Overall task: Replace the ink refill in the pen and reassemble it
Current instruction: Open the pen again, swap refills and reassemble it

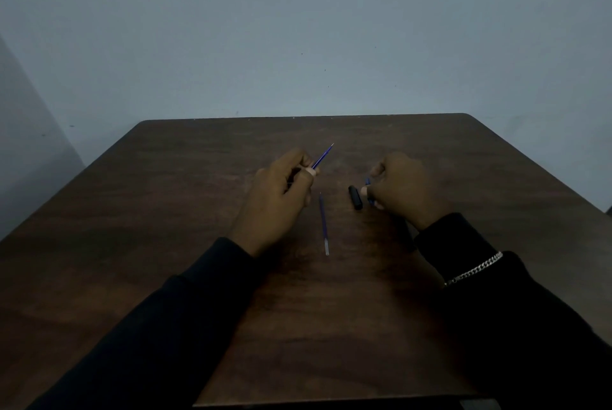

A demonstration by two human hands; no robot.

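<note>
The left hand (281, 191) is curled into a loose fist and pinches the held refill (322, 158), a skinny blue one, between thumb and fingers. Its fine metal tip pokes up and away from the person, and its back end is buried in the fist, so no telling what else is in there. The right hand (404, 191) is curled up too, with its fingers wrapped round a small blue pen piece (368, 183). Only little bits of blue peek out by the thumb, so it's hard to say exactly which part of the pen it is.

Everything else is easiest to place off the loose refill (323, 224), which lies flat on the bench (381, 327) with its tip pointing away from the person and its pale, clear-looking end nearest them. The left hand sits just left of its tip end, hovering a bit above and not touching it. The right hand is over on its right side. Between the loose refill and the right hand lies a short black cap (355, 198), right up against the right thumb tip, though actual contact is too close to call.

Further out, both arms come in wearing black sleeves (185, 327), and there's a silver chain bracelet (473, 270) over the cuff right of the loose refill. Past the tip end, the dark wood bench runs up to a plain blue-grey wall (298, 28).
</note>
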